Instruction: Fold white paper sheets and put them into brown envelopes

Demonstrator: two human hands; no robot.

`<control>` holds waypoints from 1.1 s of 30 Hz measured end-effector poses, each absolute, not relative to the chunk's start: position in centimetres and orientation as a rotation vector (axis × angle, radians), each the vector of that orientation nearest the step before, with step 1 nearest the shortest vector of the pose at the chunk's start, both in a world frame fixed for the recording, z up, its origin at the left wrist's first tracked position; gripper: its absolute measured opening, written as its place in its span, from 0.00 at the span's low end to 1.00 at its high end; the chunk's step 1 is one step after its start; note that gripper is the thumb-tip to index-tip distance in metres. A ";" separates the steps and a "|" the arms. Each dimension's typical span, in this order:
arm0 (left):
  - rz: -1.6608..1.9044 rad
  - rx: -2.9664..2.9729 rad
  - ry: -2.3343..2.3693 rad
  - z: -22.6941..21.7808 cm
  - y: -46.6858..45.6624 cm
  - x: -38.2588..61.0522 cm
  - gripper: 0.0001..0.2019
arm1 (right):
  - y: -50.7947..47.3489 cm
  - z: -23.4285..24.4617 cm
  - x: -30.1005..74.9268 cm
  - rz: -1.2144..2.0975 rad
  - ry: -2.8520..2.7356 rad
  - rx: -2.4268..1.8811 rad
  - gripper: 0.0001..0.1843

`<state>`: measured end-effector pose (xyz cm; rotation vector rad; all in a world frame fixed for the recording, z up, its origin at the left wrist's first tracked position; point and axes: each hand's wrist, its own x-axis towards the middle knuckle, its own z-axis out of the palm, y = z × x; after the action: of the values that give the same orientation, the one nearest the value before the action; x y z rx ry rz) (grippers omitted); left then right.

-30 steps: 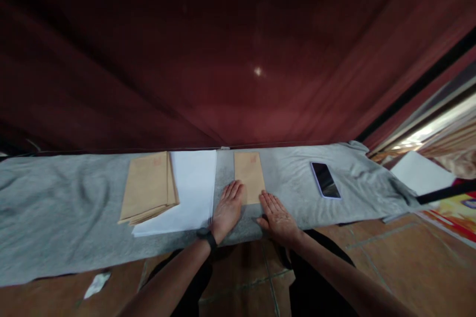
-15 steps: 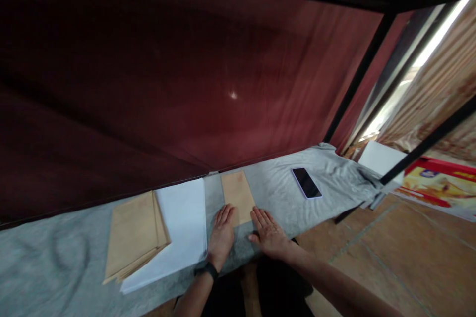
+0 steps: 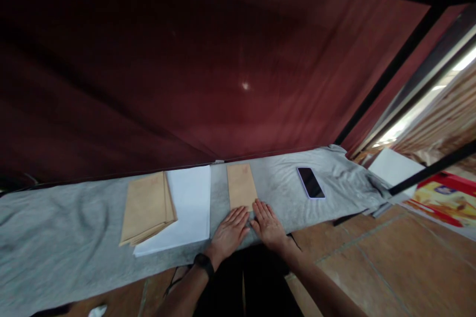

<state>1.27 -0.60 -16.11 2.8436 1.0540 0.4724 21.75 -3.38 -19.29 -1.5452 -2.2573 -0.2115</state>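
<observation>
My left hand (image 3: 228, 234) lies flat and open on the grey cloth (image 3: 55, 228), its fingertips at the near edge of a single brown envelope (image 3: 241, 186). A black band sits on that wrist. My right hand (image 3: 268, 225) is also flat with fingers stretched out, right beside the left, touching the envelope's near right corner. Neither hand holds anything.
A stack of brown envelopes (image 3: 147, 206) lies on white paper sheets (image 3: 186, 208) to the left. A dark phone (image 3: 311, 183) rests on the cloth to the right. A dark red curtain (image 3: 223, 59) hangs behind. A white sheet (image 3: 390, 166) and tiled floor (image 3: 390, 267) are at the right.
Both hands have slid back toward me and closer together, now at the envelope's near edge instead of flanking it. The view has shifted with my head.
</observation>
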 end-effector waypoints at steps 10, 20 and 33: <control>0.388 2.748 1.142 -16.0 -1.4 1.6 0.29 | 0.8 -15.9 21.4 0.140 -2.414 -1.367 0.29; 0.387 2.733 1.160 -16.0 -1.3 1.5 0.31 | 11.2 -16.0 19.9 0.278 -2.729 -1.137 0.26; 0.413 2.703 1.147 -15.3 -1.2 1.6 0.29 | 17.8 -15.5 20.4 0.081 -2.657 -1.406 0.26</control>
<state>1.61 -1.24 -15.34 2.7031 1.1473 0.4127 20.37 17.78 -15.53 -1.4057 -2.6566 0.0809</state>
